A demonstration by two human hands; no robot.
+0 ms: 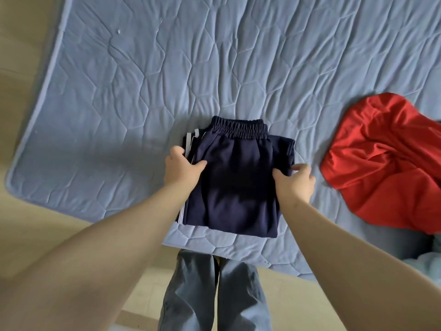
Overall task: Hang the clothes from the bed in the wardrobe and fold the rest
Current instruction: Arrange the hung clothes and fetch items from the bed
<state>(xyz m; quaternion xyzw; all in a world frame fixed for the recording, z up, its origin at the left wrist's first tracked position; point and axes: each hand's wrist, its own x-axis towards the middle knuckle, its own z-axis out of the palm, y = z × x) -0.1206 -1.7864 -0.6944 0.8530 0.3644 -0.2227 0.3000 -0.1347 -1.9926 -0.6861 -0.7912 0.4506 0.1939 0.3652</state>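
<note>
Item one: navy trousers (pixel 238 187), folded into a compact rectangle, lying on the bed (pixel 119 103) close to its near edge, where you stand. The gathered elastic waistband (pixel 238 129) faces the far edge, and the white side stripes (pixel 191 139) show along the fold's left side. Item two: your left hand (pixel 182 169), clasping the left edge of the fold, thumb on top of the cloth and fingers curled round the striped layers. Item three: your right hand (pixel 296 183), pinching the right edge in the same way, thumb on top and fingers tucked at the side. Both hands are clamped on the trousers. Item four: a red garment (pixel 386 168), crumpled and unfolded, toward the right edge of the bed and apart from the navy fold. Item five: a pale blue bundle (pixel 429 261) at the bed's near right corner — only partly in view, so what it is cannot be told. The bed cover is light blue, quilted and creased. Below the near edge are your grey trouser legs (pixel 198 290) — and a pale floor (pixel 23 44).
</note>
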